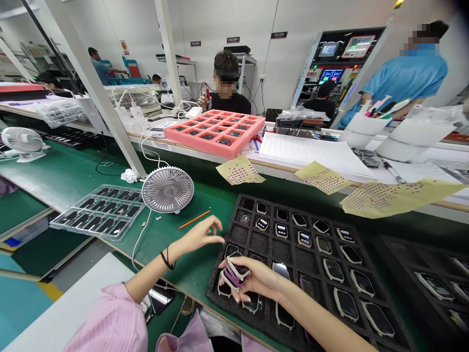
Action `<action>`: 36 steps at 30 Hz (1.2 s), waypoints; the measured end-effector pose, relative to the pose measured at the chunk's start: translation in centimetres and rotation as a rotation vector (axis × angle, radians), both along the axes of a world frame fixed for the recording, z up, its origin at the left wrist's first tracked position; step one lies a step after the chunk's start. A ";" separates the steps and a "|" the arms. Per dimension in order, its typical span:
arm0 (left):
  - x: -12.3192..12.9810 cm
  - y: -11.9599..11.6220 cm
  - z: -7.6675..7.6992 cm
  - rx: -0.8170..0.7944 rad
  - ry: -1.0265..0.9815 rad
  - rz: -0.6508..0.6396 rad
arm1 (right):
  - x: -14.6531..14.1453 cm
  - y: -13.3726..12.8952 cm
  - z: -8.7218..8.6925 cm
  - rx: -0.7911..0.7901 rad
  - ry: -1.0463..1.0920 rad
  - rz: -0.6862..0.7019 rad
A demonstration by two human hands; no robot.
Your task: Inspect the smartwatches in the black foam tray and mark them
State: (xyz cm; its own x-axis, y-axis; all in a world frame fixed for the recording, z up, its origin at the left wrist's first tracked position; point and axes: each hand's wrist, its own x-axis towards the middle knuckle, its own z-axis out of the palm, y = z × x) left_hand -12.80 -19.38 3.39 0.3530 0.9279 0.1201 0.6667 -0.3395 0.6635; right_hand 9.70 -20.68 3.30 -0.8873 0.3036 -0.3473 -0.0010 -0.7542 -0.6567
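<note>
My right hand (262, 278) holds a small stack of smartwatch cases (235, 276), whitish and purple, above the front left part of a black foam tray (281, 249). Its fingers wrap around the stack from below. Just left of the tray, my left hand (200, 234) is raised with thumb and fingers apart, holding nothing. Smartwatches without straps sit in many of the tray's cells; a few, such as one white smartwatch (281, 230), have lit screens with coloured icons. My right hand and forearm hide some cells.
An orange pencil (194, 220) and a white fan (167, 189) are behind my left hand. A clear plastic tray (98, 211) of dark parts lies left. Another black tray (403, 264) is at right. The shelf above carries a pink foam tray (234, 150) and papers (311, 154). A co-worker (229, 98) sits opposite.
</note>
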 end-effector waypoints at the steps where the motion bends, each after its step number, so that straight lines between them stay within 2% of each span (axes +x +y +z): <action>1: -0.5 0.5 -0.5 0.004 0.116 0.113 | 0.0 0.1 0.1 0.002 0.009 -0.039; 2: -0.9 0.9 -1.1 0.011 0.231 0.224 | 0.1 0.3 0.2 0.012 0.020 -0.082; 4: -1.2 1.3 -2.2 0.017 0.337 0.355 | 0.2 0.5 0.5 0.042 0.045 -0.165; 7: -0.7 1.4 -3.6 0.023 0.380 0.443 | 0.1 0.6 0.7 0.084 0.066 -0.264; 11: -0.1 1.3 -4.3 0.009 0.391 0.513 | 0.0 0.4 0.6 0.105 0.078 -0.359; 23: -0.1 1.9 -3.9 0.003 0.285 0.484 | -0.2 0.2 0.4 0.242 0.101 -0.682; 28: 1.7 1.7 -2.6 0.057 0.245 0.480 | -0.2 0.5 0.2 0.304 0.077 -0.813; 32: 2.2 1.6 -1.2 0.086 0.230 0.469 | 0.0 0.6 0.0 0.344 0.061 -0.862; 36: 1.3 1.2 -1.6 0.046 0.263 0.535 | 0.0 0.7 -0.1 0.348 0.052 -0.858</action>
